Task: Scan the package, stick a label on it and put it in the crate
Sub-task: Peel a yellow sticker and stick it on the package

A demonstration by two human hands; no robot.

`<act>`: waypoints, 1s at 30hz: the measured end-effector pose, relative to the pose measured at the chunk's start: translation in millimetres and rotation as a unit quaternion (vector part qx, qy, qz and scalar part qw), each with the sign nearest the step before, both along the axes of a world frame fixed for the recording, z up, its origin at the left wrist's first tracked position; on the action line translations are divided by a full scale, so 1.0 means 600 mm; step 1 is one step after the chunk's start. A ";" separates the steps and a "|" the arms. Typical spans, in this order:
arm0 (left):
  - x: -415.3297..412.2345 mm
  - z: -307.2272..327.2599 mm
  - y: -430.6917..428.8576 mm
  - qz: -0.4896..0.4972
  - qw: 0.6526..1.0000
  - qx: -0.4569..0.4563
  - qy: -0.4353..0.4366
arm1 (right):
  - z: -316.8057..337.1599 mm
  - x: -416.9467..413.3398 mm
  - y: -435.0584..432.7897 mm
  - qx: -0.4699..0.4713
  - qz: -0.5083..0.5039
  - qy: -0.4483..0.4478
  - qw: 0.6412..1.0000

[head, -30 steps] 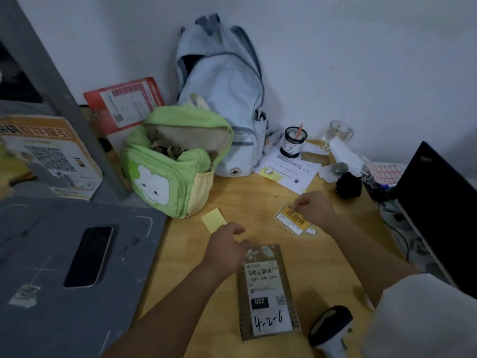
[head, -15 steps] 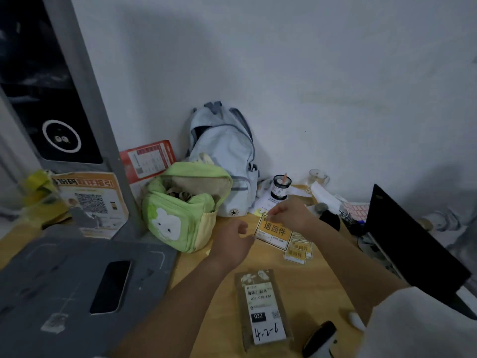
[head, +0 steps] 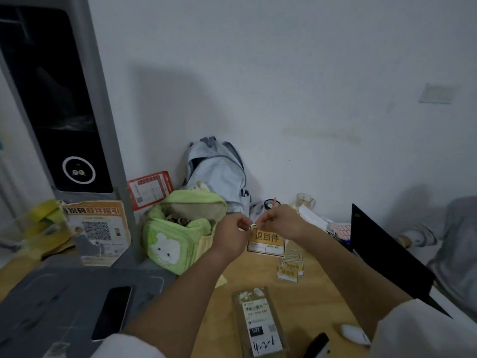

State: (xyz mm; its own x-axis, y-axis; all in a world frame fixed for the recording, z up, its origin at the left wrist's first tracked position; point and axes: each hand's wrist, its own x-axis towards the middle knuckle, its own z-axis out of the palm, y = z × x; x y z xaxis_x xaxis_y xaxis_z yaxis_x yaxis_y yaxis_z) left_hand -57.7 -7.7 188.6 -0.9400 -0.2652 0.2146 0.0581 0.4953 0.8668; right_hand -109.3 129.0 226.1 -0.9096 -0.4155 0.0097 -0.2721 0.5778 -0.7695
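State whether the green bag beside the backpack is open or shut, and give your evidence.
Open. The green bag has its top flap thrown back, and items inside show through the gaping mouth.

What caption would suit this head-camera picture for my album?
Both hands, left hand and right hand, hold up an orange label above the package lying on the wooden desk.

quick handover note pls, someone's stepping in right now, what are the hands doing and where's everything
Left hand and right hand: raised together, pinching the top corner of a yellow label, apparently peeling it.
Package: flat on the wooden desk, near edge, no yellow label on it.
Spare labels: on the desk beyond the package.
Scanner: beside the package.
Left: stick label, crate it. No crate in view; scan status unclear.
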 end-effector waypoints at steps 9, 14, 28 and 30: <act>0.030 0.013 0.005 0.040 0.990 0.133 -0.018 | -0.028 0.052 -0.002 0.041 -0.129 0.175 0.975; 0.052 0.024 0.010 -0.005 0.954 0.291 -0.071 | -0.043 0.075 -0.012 -0.068 -0.076 0.081 0.991; 0.088 0.022 0.019 -0.039 0.944 0.321 -0.069 | -0.036 0.101 -0.012 -0.128 -0.054 0.007 0.990; 0.092 0.014 0.017 -0.045 0.943 0.321 -0.073 | -0.041 0.106 -0.009 -0.133 -0.054 -0.010 0.990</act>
